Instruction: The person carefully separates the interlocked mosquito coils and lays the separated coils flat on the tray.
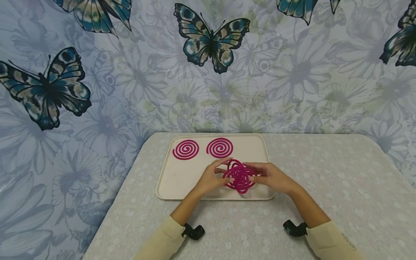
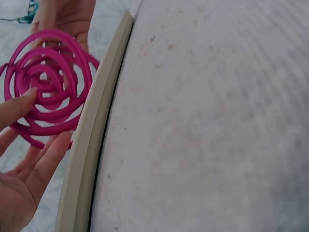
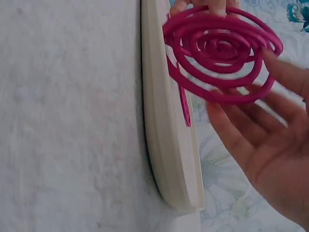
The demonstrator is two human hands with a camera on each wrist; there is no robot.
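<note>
Over the right part of a cream tray (image 1: 188, 186), both hands hold a bunch of magenta spirals (image 1: 239, 176) that overlap and cross one another. On its left side, the left hand (image 1: 208, 180) pinches it with the thumb in front and fingers behind. The right hand (image 1: 274, 177) grips the opposite edge in a similar way. In the left wrist view the left thumb (image 2: 19, 108) lies across the coils (image 2: 53, 113). The right wrist view shows the right fingers (image 3: 231, 125) beneath the outer rings (image 3: 217, 96).
Two flat magenta spirals, one at the tray's back left (image 1: 185, 149) and another near its back middle (image 1: 220, 147), lie side by side. A pale patterned cloth covers the table (image 1: 334, 173). Behind it hangs a butterfly-print backdrop (image 1: 292, 90).
</note>
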